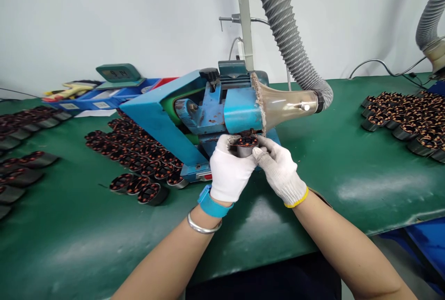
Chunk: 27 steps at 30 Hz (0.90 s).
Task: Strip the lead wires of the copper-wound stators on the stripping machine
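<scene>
Both gloved hands hold one motor stator (246, 148), a short metal ring with copper windings and black insulation inside. My left hand (230, 169), in a white glove with a blue wrist strap below it, grips the ring's left side. On the right side, my right hand (278, 163), in a knitted glove with a yellow cuff, closes its thumb and fingers on the same ring. The stator is right at the front of a blue belt grinding machine (243, 110), just below its housing; whether it touches the machine I cannot tell.
Several stators (149, 193) stand left of the machine, and more (410, 124) at the right. A clear funnel (287, 103) joins a grey hose (283, 22). Blue bins (100, 100) and a green digital display (118, 73) sit behind on the green table (333, 184).
</scene>
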Tool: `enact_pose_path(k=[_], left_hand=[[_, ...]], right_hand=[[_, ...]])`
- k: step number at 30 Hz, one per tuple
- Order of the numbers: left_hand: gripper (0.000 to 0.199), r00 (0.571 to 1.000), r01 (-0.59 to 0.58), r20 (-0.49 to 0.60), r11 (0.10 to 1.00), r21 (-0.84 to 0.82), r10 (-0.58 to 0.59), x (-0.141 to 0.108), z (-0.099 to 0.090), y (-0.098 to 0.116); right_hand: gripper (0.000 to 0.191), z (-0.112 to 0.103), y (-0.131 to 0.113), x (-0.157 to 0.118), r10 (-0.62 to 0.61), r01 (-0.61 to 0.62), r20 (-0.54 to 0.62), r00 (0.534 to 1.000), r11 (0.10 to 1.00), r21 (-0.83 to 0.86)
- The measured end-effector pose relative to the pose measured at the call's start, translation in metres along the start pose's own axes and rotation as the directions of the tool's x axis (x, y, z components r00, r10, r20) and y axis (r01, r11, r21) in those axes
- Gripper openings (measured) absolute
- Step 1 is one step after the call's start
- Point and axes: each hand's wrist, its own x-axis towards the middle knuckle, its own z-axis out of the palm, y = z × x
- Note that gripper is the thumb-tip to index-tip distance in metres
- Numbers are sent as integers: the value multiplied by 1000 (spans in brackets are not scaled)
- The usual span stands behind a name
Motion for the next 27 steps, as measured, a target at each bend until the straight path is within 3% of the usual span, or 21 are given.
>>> enact_pose_path(k=[9, 18, 22, 25, 27], left_hand=[[54, 999, 26, -15, 993, -118, -28, -16, -3, 2], [47, 1000, 29, -8, 997, -68, -29, -2, 3, 9], [51, 997, -69, -45, 997, 22, 70, -16, -2, 1], [47, 984, -176, 19, 984, -22, 177, -30, -8, -14], [43, 974, -204, 81, 976, -79, 210, -35, -10, -21]], right_hand=[[50, 0, 1, -10, -11, 11, 1, 1000, 998, -65], [51, 7, 1, -2, 40, -41, -71, 997, 999, -6], [44, -1, 0, -8, -53, 53, -4, 999, 999, -1], [26, -5, -1, -13, -157, 157, 9, 988, 983, -95], [17, -5, -1, -15, -140, 135, -23, 990, 980, -145]])
